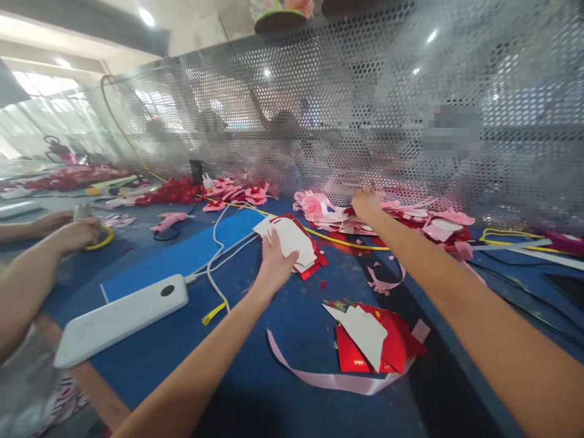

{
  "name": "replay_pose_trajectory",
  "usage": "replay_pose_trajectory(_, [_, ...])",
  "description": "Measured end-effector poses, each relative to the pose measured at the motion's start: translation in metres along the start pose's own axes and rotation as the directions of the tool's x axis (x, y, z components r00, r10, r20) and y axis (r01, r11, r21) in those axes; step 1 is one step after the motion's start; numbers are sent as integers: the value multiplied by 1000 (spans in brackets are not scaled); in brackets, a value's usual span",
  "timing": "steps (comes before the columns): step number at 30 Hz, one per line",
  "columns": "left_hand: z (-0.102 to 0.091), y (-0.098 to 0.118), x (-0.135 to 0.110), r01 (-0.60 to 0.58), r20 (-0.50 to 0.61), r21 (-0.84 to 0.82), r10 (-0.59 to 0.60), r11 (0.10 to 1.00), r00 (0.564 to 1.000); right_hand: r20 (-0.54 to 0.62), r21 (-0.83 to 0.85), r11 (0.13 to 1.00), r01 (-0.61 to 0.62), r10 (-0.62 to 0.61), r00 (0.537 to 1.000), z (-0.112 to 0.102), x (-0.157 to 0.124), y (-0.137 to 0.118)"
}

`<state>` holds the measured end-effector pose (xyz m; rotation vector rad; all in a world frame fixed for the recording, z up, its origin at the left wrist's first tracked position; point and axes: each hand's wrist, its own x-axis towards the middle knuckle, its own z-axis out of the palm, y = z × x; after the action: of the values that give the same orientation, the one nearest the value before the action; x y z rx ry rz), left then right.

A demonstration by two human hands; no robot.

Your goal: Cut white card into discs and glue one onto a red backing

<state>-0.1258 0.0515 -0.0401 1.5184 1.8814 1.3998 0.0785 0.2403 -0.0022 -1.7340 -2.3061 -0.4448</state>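
Note:
My left hand (274, 266) lies with its fingers apart on a loose stack of white card pieces (294, 240), which rests on red card (322, 258). Farther off to the right, my right hand (366, 205) reaches into a heap of pink ribbon (314, 207) and red and white pieces by the metal screen. Its fingers look bent in, and what they hold is hidden. Nearer me, a folded white piece (365, 334) sits on red cards (349, 353). A pale pink ribbon strip (328, 381) curves in front of them.
A white power bank (123, 319) with a white cable lies beside a blue board (182, 255). At left are another person's hands (77, 234) and a pink glue gun (168, 221). A yellow cord (347, 242) crosses the table before the perforated metal screen (342, 109).

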Motion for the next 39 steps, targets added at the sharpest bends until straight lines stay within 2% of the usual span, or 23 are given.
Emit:
replay_pose_trajectory(2, [-2,3,-6,-91,18,193,89,977,996,-3,30,998,-51,51,999,-4,9,3])
replay_pose_trajectory(4, [-3,5,-11,-180,40,314,177,932,983,-21,65,990,-126,127,992,-14,19,10])
replay_pose_trajectory(8, [-4,9,-14,-260,31,399,271,879,962,-102,168,955,-243,262,960,-43,34,32])
replay_pose_trajectory(13, [-4,11,-16,-289,35,446,306,847,951,-259,301,926,-228,310,915,-77,39,62])
replay_pose_trajectory(15, [-4,11,-16,-298,50,449,309,843,950,-373,372,909,-189,333,866,-88,37,70])
replay_pose_trajectory(19, [-6,14,-15,-381,41,365,394,849,918,-595,465,883,-58,360,719,-110,19,69])
replay_pose_trajectory(21, [-7,20,-16,-431,66,203,427,879,902,-635,456,890,13,315,705,-119,-3,59])
replay_pose_trajectory(22, [-7,23,-18,-423,112,77,414,903,903,-642,441,895,60,268,718,-121,-19,52])
replay_pose_trajectory(23, [-5,27,-22,-371,184,-77,379,925,907,-635,416,890,188,135,761,-122,-38,44])
replay_pose_trajectory(24, [-2,32,-27,-263,283,-246,329,933,901,-633,394,882,258,57,772,-122,-60,35])
replay_pose_trajectory(25, [2,37,-33,-106,395,-408,280,907,875,-627,379,863,333,-25,778,-121,-84,27])
replay_pose_trajectory(26, [8,43,-42,72,502,-539,252,839,828,-632,409,784,467,-126,765,-119,-109,18])
replay_pose_trajectory(27, [15,49,-51,234,582,-632,253,739,772,-662,468,680,565,-154,734,-116,-134,11])
replay_pose_trajectory(28, [22,57,-61,360,627,-692,275,625,729,-674,544,575,611,-135,727,-113,-159,5])
replay_pose_trajectory(29, [30,66,-72,441,637,-734,300,517,710,-680,562,541,626,-129,721,-111,-182,0])
replay_pose_trajectory(30, [37,76,-82,477,617,-771,308,423,724,-672,577,521,629,-135,728,-110,-203,-3])
replay_pose_trajectory(32, [48,97,-100,471,540,-833,244,289,805,-554,662,469,585,-219,803,-110,-239,-2])
replay_pose_trajectory(34, [53,116,-112,458,491,-861,127,223,862,-343,707,519,480,-343,875,-114,-269,12])
replay_pose_trajectory(35, [55,123,-116,463,487,-861,77,211,870,-230,673,600,432,-386,893,-116,-283,25])
replay_pose_trajectory(37, [56,131,-119,488,503,-849,28,204,864,-58,455,808,373,-391,918,-119,-311,58])
replay_pose_trajectory(39, [59,130,-118,498,512,-843,21,204,859,54,153,958,244,-255,965,-115,-341,99])
